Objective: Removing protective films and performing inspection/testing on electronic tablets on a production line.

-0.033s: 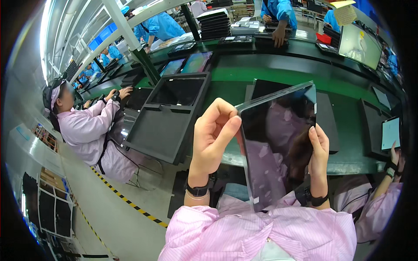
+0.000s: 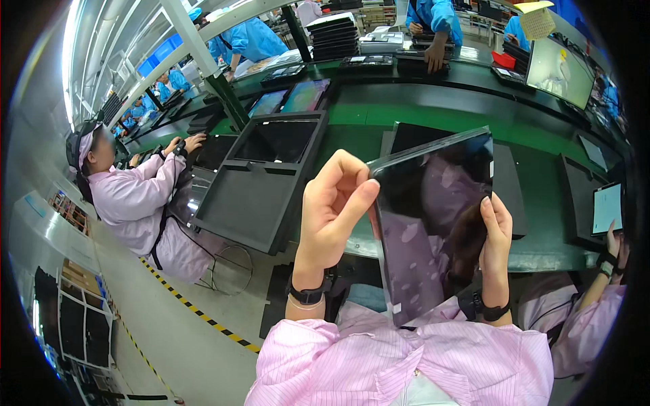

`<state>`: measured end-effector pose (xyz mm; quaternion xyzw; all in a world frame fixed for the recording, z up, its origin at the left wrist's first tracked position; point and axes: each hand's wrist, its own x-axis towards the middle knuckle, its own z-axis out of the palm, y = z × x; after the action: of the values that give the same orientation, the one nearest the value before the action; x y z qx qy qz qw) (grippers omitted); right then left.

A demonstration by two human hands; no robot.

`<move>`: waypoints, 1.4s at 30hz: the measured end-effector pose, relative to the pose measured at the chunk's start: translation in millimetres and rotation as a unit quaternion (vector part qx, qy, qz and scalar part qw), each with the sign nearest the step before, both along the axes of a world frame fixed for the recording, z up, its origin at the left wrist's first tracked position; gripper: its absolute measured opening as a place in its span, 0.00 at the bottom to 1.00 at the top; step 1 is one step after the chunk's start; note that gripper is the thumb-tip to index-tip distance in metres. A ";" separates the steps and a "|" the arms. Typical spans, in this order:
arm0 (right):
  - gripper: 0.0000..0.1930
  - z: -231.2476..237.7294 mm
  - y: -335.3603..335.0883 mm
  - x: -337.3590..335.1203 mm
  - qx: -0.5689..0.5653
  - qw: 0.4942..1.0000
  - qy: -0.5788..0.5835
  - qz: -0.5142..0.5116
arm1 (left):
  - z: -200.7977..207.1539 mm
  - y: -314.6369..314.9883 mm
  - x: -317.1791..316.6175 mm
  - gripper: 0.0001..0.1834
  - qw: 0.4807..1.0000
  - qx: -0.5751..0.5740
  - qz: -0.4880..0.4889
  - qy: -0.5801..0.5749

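Head view: two hands [image 2: 330,210] [image 2: 497,231] hold one dark panel [image 2: 430,233].

A wide head-worn fisheye camera is looking steeply down from close above the wearer's pink striped smock [image 2: 338,365], facing across the green surface [image 2: 545,203] toward blue-clad workers [image 2: 440,20].

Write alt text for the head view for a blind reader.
At a green workbench, a right hand grips a glossy black panel by its right edge, while the left hand curls at its upper left corner. To the left are a black tray holding another panel and a co-worker in pink.
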<state>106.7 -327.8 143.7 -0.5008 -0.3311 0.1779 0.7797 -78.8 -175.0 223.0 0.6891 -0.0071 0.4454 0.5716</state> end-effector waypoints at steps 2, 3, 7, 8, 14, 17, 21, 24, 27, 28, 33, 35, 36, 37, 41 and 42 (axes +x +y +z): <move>0.08 -0.2 -1.6 -2.7 0.003 1.000 -0.009 -0.007 | -2.9 3.5 0.7 0.08 0.999 0.016 0.039 0.021; 0.09 3.4 -1.3 -6.5 0.001 1.000 -0.011 -0.012 | -2.1 3.2 0.0 0.08 0.999 0.016 0.040 0.020; 0.11 8.9 2.4 -14.8 0.002 0.995 -0.026 -0.096 | -3.9 -6.6 11.9 0.10 0.991 -0.088 -0.104 -0.013; 0.13 -15.7 3.0 6.0 -0.026 0.986 -0.084 -0.142 | -4.5 -14.7 17.7 0.10 0.987 -0.099 -0.126 0.007; 0.28 -15.2 50.8 37.0 0.193 0.947 0.019 0.258 | 7.7 -68.6 33.5 0.09 0.970 -0.012 -0.233 0.072; 0.33 -7.3 55.4 32.1 0.249 0.882 0.171 0.363 | -24.3 -56.9 62.6 0.10 0.974 -0.122 -0.161 0.099; 0.33 -4.0 53.2 41.6 0.295 0.832 0.133 0.452 | -61.1 -39.3 67.4 0.13 0.985 -0.136 -0.056 0.086; 0.32 -0.5 51.1 43.1 0.353 0.774 0.141 0.507 | -76.4 -38.7 56.5 0.11 0.990 -0.128 0.010 0.063; 0.32 -2.8 59.7 43.4 0.410 0.747 0.118 0.509 | -83.4 -38.5 45.3 0.12 0.988 -0.127 0.076 0.050; 0.32 -6.8 66.7 49.3 0.453 0.716 0.067 0.527 | -85.9 -36.2 42.7 0.12 0.987 -0.136 0.077 0.045; 0.33 -1.5 82.9 61.3 0.526 0.633 0.020 0.568 | -84.9 -29.5 43.8 0.13 0.986 -0.132 0.084 0.050; 0.32 3.0 77.8 72.3 0.500 0.651 -0.007 0.571 | -81.3 -30.0 48.2 0.13 0.986 -0.137 0.083 0.046; 0.33 -0.2 82.5 74.8 0.504 0.647 0.011 0.573 | -77.4 -33.6 51.5 0.15 0.984 -0.140 0.098 0.044; 0.33 -3.5 85.0 75.3 0.504 0.647 0.012 0.572 | -77.9 -33.1 51.1 0.15 0.984 -0.140 0.098 0.046; 0.32 -14.6 90.5 77.2 0.509 0.644 0.017 0.571 | -81.1 -31.7 48.4 0.15 0.984 -0.145 0.093 0.049; 0.32 -14.0 91.1 77.7 0.510 0.643 0.017 0.571 | -81.3 -31.2 48.1 0.15 0.984 -0.150 0.090 0.044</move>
<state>184.4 -236.7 129.7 0.2679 -0.5761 0.3994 0.6609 -30.6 -206.3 141.7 0.6118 0.1473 0.4605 0.6260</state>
